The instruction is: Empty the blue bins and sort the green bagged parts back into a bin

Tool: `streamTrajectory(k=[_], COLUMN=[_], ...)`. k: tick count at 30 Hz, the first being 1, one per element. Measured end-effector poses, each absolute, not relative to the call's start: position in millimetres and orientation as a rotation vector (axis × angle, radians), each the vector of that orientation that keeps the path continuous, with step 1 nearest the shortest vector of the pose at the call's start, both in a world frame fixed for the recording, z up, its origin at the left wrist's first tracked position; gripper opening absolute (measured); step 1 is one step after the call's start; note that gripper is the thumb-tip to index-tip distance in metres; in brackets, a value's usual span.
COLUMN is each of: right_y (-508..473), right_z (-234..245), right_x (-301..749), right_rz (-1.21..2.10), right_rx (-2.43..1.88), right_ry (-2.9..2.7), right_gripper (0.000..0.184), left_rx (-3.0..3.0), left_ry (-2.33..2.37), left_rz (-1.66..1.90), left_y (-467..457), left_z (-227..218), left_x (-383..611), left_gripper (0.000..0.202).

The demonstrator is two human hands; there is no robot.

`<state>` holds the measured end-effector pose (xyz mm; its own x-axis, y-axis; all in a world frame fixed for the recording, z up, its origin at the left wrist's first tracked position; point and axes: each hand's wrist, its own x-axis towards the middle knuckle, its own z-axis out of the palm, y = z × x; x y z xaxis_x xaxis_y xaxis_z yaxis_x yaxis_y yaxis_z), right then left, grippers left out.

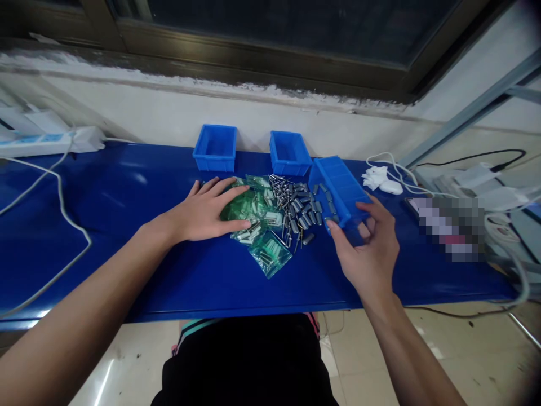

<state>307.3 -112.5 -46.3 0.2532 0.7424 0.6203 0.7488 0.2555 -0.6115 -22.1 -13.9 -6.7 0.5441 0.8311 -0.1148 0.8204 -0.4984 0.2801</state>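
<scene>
My left hand lies with fingers spread on a heap of green-tinted plastic bags that hold small white and metal pieces. Gripped in my right hand is a blue plastic bin, tipped on its side with its opening toward the pile. Several grey cylindrical pieces rest inside it near the rim. Between my hands is a loose pile of grey cylinders, mixed with thin metal pins like rivets. Part of the bags is hidden under my left hand.
Two blue bins stand at the back of the blue table by the wall. A white power strip with cables is at left. Crumpled tissue, a white mouse-like object and a blurred-out flat item lie at right.
</scene>
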Motion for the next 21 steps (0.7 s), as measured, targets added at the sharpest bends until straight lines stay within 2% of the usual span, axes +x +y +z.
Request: streamTrajectory(k=[10, 16, 21], right_y=[-114, -116, -116], right_z=[-41, -33, -33], right_x=[301, 296, 299], right_rz=[-0.121, -0.186, -0.192], right_rx=[-1.393, -1.487, -1.513], right_ry=[-1.642, -1.643, -1.600], right_gripper=[0.056, 0.047, 0.049], left_rx=[2.487, 2.498, 2.500], left_ry=[1.376, 1.367, 1.362], left_rz=[0.048, 0.081, 0.100], left_y=[-14, -13, -12], left_z=[-7, -9, -10], left_x=[-21, -21, -22], left_gripper=[0.096, 0.096, 0.095])
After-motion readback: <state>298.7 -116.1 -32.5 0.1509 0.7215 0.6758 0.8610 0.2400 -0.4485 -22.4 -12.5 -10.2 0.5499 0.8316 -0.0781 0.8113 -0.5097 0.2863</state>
